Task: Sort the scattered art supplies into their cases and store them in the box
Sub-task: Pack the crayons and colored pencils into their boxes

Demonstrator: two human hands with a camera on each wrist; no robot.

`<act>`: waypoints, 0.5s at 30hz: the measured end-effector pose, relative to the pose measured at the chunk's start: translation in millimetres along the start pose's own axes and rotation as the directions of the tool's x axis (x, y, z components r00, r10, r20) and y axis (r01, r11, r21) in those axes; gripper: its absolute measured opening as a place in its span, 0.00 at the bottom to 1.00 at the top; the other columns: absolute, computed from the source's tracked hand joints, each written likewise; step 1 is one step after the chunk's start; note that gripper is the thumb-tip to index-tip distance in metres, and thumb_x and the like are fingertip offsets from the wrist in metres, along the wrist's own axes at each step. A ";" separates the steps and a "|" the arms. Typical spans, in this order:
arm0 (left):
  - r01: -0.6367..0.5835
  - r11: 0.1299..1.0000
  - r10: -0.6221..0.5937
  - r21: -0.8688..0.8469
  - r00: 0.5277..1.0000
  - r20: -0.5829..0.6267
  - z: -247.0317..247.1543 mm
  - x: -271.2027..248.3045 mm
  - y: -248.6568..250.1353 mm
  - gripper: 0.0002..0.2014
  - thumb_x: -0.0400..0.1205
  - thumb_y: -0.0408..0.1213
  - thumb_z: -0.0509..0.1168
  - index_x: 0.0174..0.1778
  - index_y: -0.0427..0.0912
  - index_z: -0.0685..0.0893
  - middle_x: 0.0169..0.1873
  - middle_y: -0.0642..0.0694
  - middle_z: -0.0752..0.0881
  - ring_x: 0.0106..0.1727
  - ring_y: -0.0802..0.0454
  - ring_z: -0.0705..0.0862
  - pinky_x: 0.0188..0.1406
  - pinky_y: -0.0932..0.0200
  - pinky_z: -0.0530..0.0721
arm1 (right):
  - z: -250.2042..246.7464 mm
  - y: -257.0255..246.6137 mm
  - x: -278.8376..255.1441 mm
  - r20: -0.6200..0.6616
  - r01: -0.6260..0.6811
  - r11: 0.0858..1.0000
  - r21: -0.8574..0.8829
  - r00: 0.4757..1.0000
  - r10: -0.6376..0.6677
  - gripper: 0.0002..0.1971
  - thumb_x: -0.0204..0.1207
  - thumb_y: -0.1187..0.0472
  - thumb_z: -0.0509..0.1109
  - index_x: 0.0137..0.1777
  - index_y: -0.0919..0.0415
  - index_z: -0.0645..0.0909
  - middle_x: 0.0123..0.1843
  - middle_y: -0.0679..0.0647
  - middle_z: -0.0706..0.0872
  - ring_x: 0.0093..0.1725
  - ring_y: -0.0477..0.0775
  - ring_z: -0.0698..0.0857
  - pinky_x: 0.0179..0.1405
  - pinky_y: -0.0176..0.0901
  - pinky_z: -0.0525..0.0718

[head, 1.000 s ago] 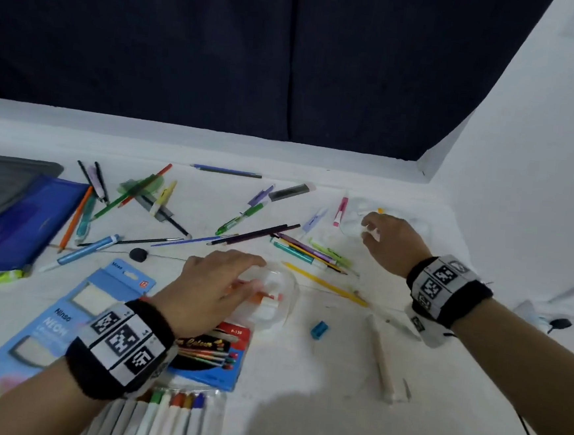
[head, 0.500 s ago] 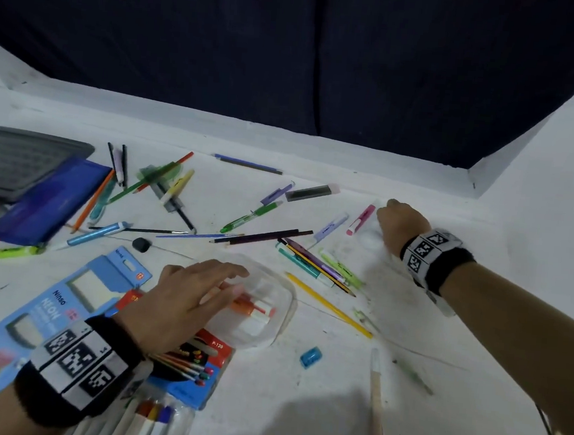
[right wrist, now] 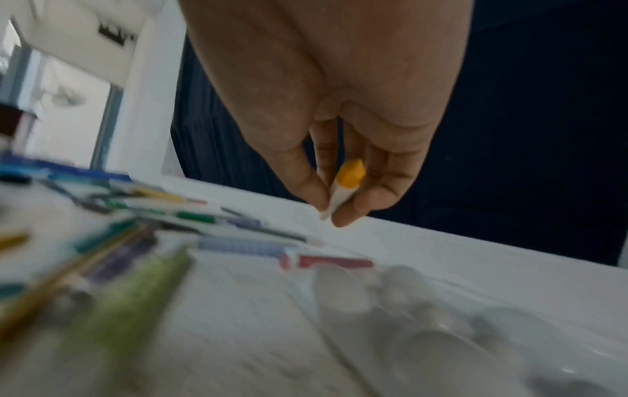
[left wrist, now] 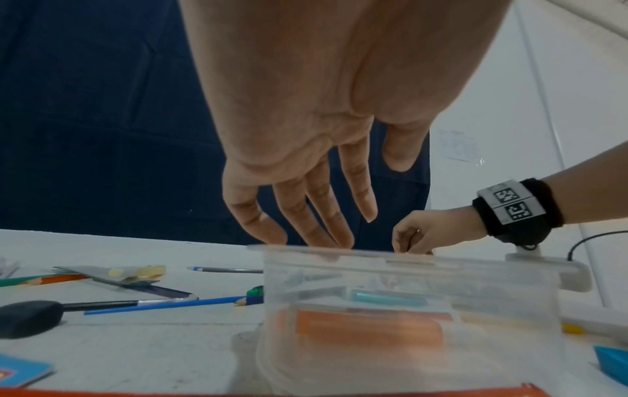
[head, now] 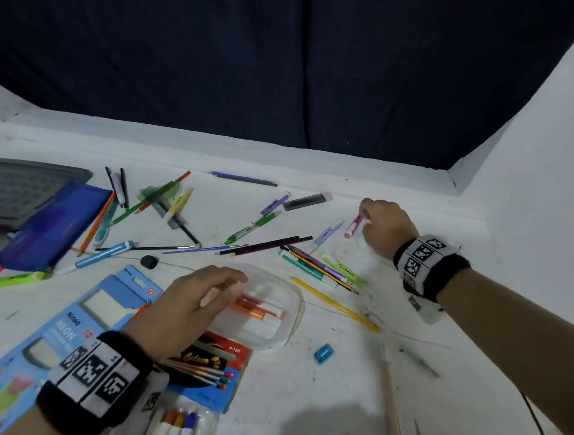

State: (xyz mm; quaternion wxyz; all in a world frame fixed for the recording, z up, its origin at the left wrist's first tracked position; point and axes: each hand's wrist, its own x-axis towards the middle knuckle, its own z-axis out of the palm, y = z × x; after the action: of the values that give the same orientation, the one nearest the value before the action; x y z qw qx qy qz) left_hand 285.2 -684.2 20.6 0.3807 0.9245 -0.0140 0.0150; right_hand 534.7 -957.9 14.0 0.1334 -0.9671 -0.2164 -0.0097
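Clear plastic, rounded-rectangular container, lidless, is seen on the white table w/ orange-and-white markers lying flat inside; in the left wrist view its walls are translucent, an orange barrel and a teal one behind it showing through. Its near corner overlaps a red-and-blue coloured-pencil packet.

Left hand is held over the container's left part, fingers straight, slightly spread, pointing down toward the rim; nothing is gripped. Whether the tips touch the rim can't be told.

Right hand is at the far side of the table, well apart from the container. A white marker with a yellow-orange cap is pinched between thumb and curled fingers, cap end up toward the palm. Just left of those fingers a pink-capped marker lies on the table; contact w/ it can't be told. Below the fingers a clear plastic lid lies flat, blurred. Left of it, a loose bunch of green, purple and teal pens is scattered.
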 end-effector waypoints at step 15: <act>-0.078 0.997 0.074 0.023 0.988 0.139 -69.4 -95.3 -60.2 0.11 0.82 0.55 0.64 0.57 0.60 0.85 0.45 0.59 0.88 0.51 0.58 0.86 0.48 0.65 0.82 | 9.8 -177.2 -187.1 -0.010 0.151 0.735 0.661 0.981 -0.193 0.08 0.75 0.66 0.73 0.45 0.51 0.84 0.41 0.47 0.88 0.38 0.48 0.86 0.42 0.44 0.87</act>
State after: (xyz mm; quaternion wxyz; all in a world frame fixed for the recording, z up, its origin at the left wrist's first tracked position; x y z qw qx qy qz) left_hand 191.0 -591.2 23.8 0.3646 0.9275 -0.0755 -0.0341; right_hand 290.2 -878.9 35.2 0.4577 -0.8335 -0.2981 0.0833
